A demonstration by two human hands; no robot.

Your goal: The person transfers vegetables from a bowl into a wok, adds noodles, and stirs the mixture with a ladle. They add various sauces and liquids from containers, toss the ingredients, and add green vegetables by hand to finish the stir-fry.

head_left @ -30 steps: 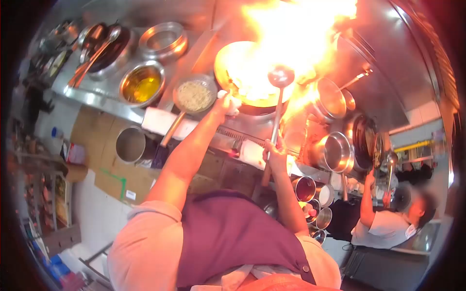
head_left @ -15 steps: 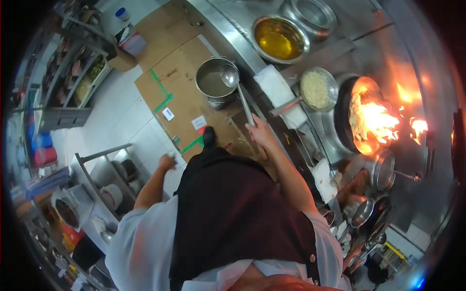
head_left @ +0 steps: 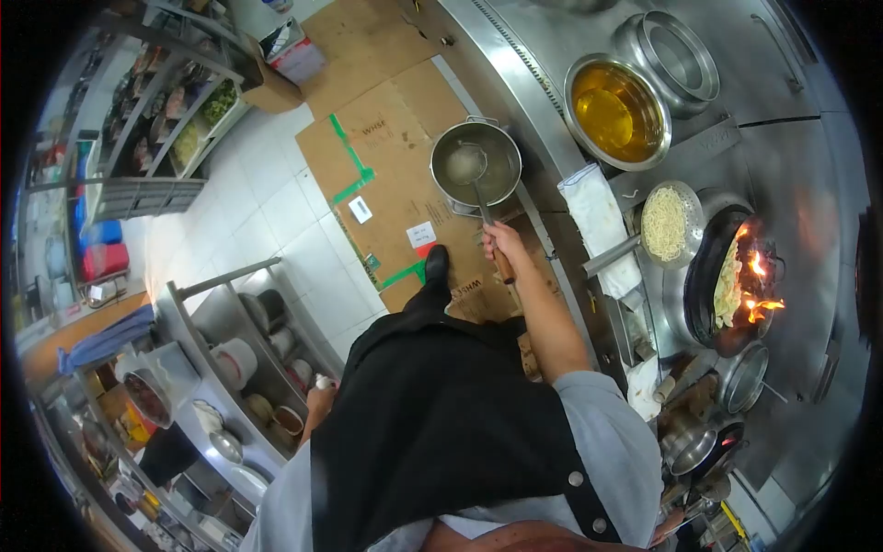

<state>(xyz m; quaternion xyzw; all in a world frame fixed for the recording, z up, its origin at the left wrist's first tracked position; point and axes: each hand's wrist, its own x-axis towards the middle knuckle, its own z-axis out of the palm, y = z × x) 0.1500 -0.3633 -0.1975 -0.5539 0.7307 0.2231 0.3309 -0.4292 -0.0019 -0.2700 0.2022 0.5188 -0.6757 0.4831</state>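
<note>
My right hand (head_left: 501, 243) is wrapped round the handle of a long ladle (head_left: 486, 204), whose lower end is wooden. The ladle's bowl is down inside a deep metal pot (head_left: 516, 171) holding cloudy liquid. My left hand (head_left: 320, 402) is low at my side, beside a metal shelf unit, with its fingers closed. Something small and white shows at its fingertips, too small to name. To the right, food (head_left: 729, 287) lies in a tilted wok (head_left: 703, 276), with flames at its far side.
Noodles fill a handled strainer (head_left: 671, 224) beside the wok. A metal bowl of yellow oil (head_left: 614, 110) stands on the steel counter, near a folded white cloth (head_left: 598, 216). Cardboard (head_left: 395, 120) covers the floor. The shelf unit (head_left: 225, 317) with containers stands at left.
The ladle's bowl has gone from above the pot's rim down into the pot. The wok's flames have shrunk. My left hand has drawn back towards my body. The view has shifted.
</note>
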